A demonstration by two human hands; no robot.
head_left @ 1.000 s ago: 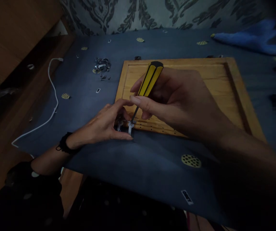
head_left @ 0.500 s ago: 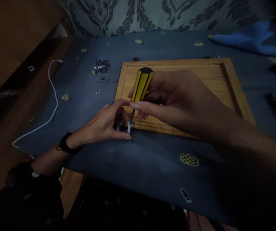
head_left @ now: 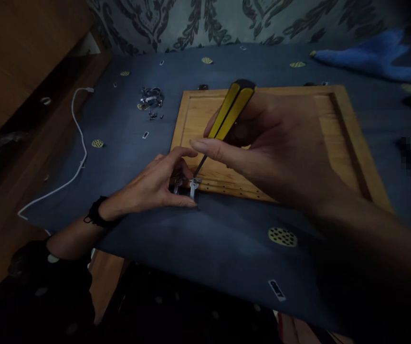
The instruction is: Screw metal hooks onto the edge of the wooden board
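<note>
My right hand is closed around the yellow-and-black handle of a screwdriver. Its thin shaft slants down to the left, and the tip meets a shiny metal clip at the near left corner of a framed wooden panel. My left hand steadies that clip at the panel's edge, thumb against its lower end and fingers curled behind. Just left of it, partly hidden by my fingers, sits another metal clip. Small dark holes run along the panel's near edge.
Past my left hand lie a heap of metal clips and several small screws on the dark blue patterned cloth. A white cable curves along the left. A blue plush object rests at the far right.
The screwdriver has tilted, its handle swinging up and to the right with my right hand, while its tip stays at the clip. My left hand has hardly moved.
</note>
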